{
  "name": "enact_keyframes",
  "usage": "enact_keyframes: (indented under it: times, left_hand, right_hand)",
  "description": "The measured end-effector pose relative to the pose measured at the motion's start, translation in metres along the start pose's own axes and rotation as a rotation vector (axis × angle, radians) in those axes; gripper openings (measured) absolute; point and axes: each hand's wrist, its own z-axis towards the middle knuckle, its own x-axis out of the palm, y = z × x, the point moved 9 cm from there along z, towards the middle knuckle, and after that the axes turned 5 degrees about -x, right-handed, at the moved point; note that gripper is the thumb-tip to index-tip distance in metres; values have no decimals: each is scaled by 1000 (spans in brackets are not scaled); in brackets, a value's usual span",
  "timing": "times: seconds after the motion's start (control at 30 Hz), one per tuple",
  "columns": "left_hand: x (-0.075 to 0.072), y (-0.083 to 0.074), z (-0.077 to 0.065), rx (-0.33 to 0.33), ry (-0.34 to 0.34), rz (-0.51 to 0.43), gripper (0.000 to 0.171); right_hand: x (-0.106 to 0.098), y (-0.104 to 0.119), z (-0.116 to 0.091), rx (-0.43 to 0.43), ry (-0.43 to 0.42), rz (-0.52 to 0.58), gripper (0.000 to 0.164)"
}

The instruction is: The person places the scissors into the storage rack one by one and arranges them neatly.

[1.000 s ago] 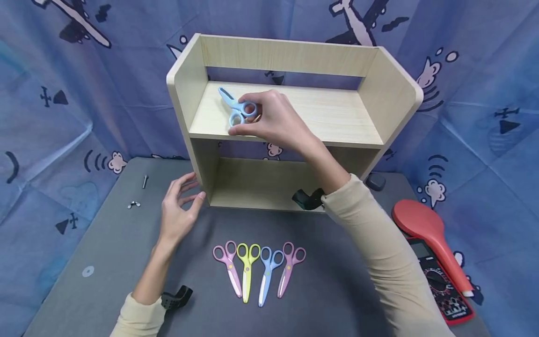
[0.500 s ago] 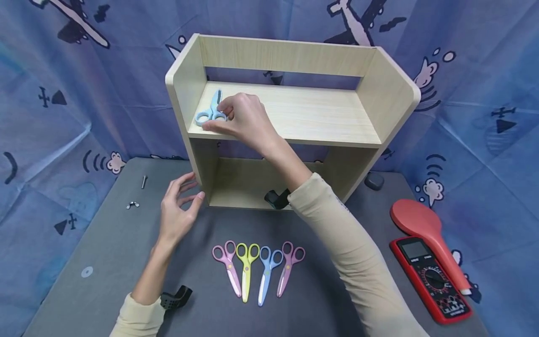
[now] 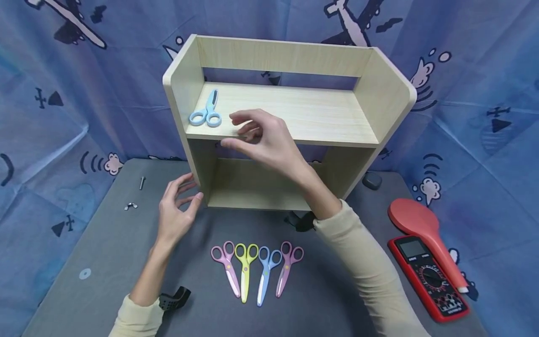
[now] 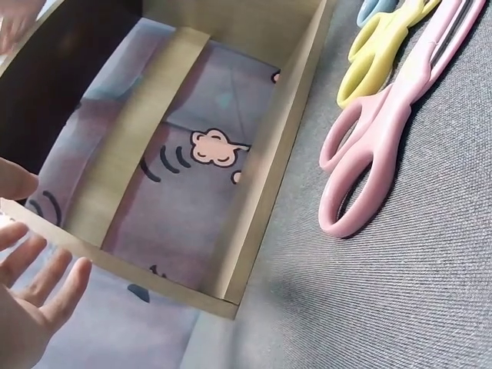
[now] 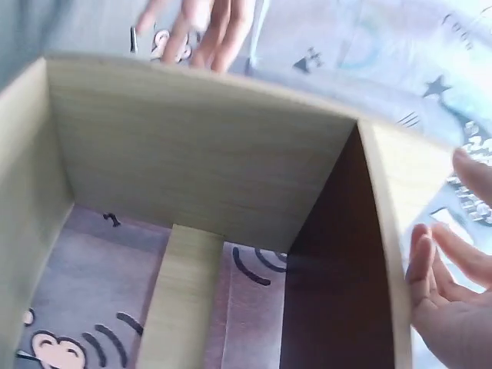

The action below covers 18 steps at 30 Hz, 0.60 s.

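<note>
Light blue scissors (image 3: 206,112) lie at the left end of the upper shelf board, blades toward the back. My right hand (image 3: 267,140) hovers just right of them at the board's front edge, holding nothing, its fingers and thumb apart and loosely bent. Beside the lower left side of the wooden shelf (image 3: 286,56), my left hand (image 3: 177,210) is at the side panel with spread, relaxed fingers. On the table lie pink scissors (image 3: 228,267), yellow scissors (image 3: 246,271), blue scissors (image 3: 266,274) and a second pink pair (image 3: 287,267) in a row, blades toward me.
A red multimeter (image 3: 428,278) and a red paddle-shaped tool (image 3: 421,222) lie at the right. Behind them is a dark mouse-shaped object (image 3: 372,180). A bolt (image 3: 142,183), a wing nut (image 3: 131,206) and a washer (image 3: 85,274) lie on the left of the table.
My right hand carried the light blue scissors left along the upper board, set them down at its left end, let go, and drew back to the right. The left hand stayed put.
</note>
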Motion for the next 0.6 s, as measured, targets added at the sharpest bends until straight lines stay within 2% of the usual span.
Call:
enact_keyframes:
  times: [0.1, 0.17, 0.37, 0.5, 0.6]
  left_hand:
    - [0, 0, 0, 5, -7, -4, 57]
    - [1, 0, 0, 7, -9, -2, 57]
    - [2, -1, 0, 1, -3, 5, 55]
    - [3, -1, -1, -6, -7, 6, 55]
    - [2, 0, -1, -9, -14, 3, 55]
  right_hand:
    - [-9, -1, -43, -61, -19, 46, 53]
    - [-9, -9, -73, -48, 21, 87, 51]
    - [13, -67, -162, 146, 279, 171, 48]
    - [33, -110, -216, 247, 446, 118, 52]
    - [44, -132, -244, 279, 530, 61, 59]
